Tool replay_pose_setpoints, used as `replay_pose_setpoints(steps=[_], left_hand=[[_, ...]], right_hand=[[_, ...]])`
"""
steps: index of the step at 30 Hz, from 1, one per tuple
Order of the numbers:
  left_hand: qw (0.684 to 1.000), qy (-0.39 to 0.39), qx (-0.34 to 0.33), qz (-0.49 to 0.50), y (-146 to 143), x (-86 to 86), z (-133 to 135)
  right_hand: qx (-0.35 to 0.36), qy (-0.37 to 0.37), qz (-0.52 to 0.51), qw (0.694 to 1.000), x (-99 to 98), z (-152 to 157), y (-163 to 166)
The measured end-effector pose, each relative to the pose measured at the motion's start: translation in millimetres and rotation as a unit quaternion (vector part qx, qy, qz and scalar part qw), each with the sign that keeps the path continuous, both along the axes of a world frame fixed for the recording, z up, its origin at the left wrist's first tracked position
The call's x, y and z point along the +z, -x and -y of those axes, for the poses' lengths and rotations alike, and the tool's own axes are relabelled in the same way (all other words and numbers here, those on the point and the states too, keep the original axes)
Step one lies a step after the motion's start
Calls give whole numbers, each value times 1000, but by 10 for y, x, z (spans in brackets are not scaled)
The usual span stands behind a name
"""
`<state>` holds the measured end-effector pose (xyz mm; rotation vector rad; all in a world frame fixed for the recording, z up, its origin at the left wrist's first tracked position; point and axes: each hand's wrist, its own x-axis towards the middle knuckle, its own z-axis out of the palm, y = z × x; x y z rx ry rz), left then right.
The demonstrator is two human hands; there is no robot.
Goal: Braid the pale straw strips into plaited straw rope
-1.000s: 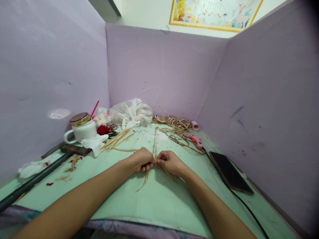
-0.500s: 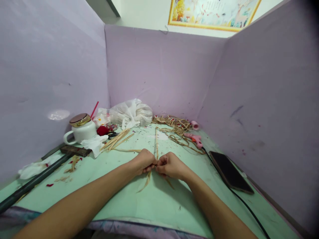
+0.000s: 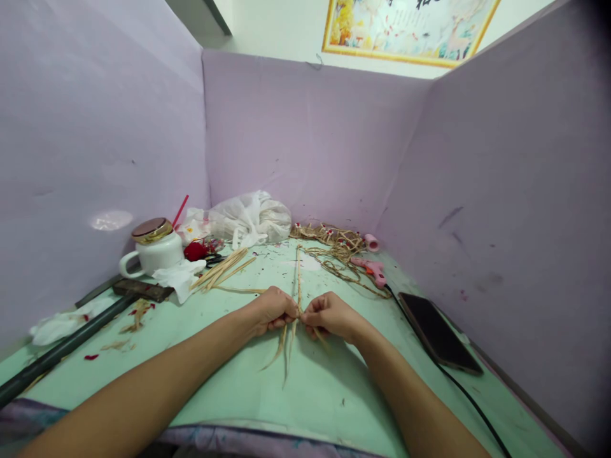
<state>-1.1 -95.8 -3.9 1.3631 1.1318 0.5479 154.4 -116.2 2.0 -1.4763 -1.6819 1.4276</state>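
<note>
A thin straw-coloured braid runs straight from the back of the table to my two hands. At its near end my left hand is closed in a pinch on the strands. Close beside it, my right hand pinches a strand at the same spot. Loose strand ends hang down toward me below the fingers, fanned apart. Another strand lies on the table to the left of my left hand. The exact crossing of the strands is partly hidden by my fingertips.
Left stand a white lidded mug, a hammer, tissues and a bundle of straw strands. A white plastic bag is at the back. Right are coiled braided cord, a pink glue gun and a phone.
My right hand has shifted slightly right, opening a small gap between the hands. A strand end now hangs in the middle below the braid. The view has tilted slightly.
</note>
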Motion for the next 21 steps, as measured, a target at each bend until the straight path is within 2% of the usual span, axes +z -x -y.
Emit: replay_pose_setpoints(steps=[4,6,8,12,13,15,17,19,21], left_hand=[[1000,-2,-10,-16,-10,4,-20],[1000,-8,-7,-26,-16,4,-20],[999,-15,2,-32,-26,-4,-2],[996,-53,27,-71,-65,-86,63],[993,-74,32,-86,-78,-118,73],[986,-125,31,-105,-105,-182,70],[980,-158,35,-112,-129,-229,36],[978,-164,49,-115,-149,-253,-12],[984,-153,49,-76,-163,-263,-53]], right_hand=[[14,-28,32,999,-49,-42,-29],[39,-36,54,997,-41,-53,-89],[33,-46,67,996,-11,-55,-150],[-125,-125,65,982,109,-109,-161],[-143,-151,80,975,149,-148,-119],[-115,-195,140,964,240,-257,40],[-41,-228,213,949,335,-390,289],[34,-259,275,925,410,-518,586],[77,-276,351,891,436,-625,872]])
